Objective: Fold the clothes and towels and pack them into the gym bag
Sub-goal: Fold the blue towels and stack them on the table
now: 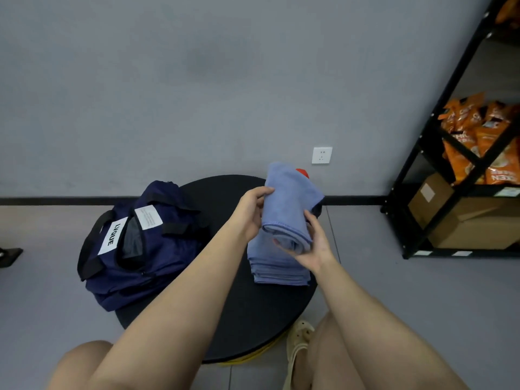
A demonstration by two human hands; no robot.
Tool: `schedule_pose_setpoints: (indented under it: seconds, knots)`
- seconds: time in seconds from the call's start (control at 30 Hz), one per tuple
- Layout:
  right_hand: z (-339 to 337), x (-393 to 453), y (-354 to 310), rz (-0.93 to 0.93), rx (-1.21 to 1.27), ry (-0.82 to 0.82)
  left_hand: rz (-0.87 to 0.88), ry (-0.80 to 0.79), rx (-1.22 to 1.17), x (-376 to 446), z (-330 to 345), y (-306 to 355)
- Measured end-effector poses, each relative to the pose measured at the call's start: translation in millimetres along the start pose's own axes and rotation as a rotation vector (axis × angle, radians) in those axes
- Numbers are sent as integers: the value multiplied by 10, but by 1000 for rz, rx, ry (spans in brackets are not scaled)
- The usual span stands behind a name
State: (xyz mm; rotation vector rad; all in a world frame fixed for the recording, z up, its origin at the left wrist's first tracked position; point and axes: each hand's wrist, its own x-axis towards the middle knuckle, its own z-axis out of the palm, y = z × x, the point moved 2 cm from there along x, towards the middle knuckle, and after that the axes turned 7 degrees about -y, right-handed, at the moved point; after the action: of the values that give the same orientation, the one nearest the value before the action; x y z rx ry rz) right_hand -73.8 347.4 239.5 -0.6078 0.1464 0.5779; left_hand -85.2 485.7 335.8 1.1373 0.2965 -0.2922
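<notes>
Red item (302,173) beyond the hands: mostly hidden behind held blue towel (292,201); identity unclear. Small print on gym bag's (140,249) white label (148,217), left of left hand (253,212), illegible. Shelf (450,153) at right cut by frame edge.

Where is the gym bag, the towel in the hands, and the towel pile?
gym bag (157,257): head view, navy side panel.
held blue towel (292,201): head view, its folded middle.
stack of folded towels (277,270): head view, layered front edge.
</notes>
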Motion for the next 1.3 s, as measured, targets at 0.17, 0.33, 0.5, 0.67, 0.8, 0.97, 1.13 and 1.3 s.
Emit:
schedule_pose_setpoints:
  seconds: [0.17,0.33,0.5,0.67,0.8,0.97,1.13,1.3]
  knots:
    - [-137,110,-350,-132,-518,326,26,144,153,335,-107,-66]
    - [-320,222,-467,-202,-991,556,61,304,412,592,-283,-305]
    - [-390,375,-337,-161,-1274,565,78,432,571,729,-497,-513]
    - [-382,428,-225,-155,-1430,590,82,447,718,740,-687,-712]
    - [-334,386,-216,-239,-1660,599,136,431,915,724,-722,-797]
    - [-121,507,-25,-459,-2053,183,424,365,1423,760,-617,-777]
    - [-372,663,212,-159,-2322,52,271,89,1908,920,-693,-964]
    - [-510,743,174,-106,-2389,55,228,-2,1847,961,-835,-1037]
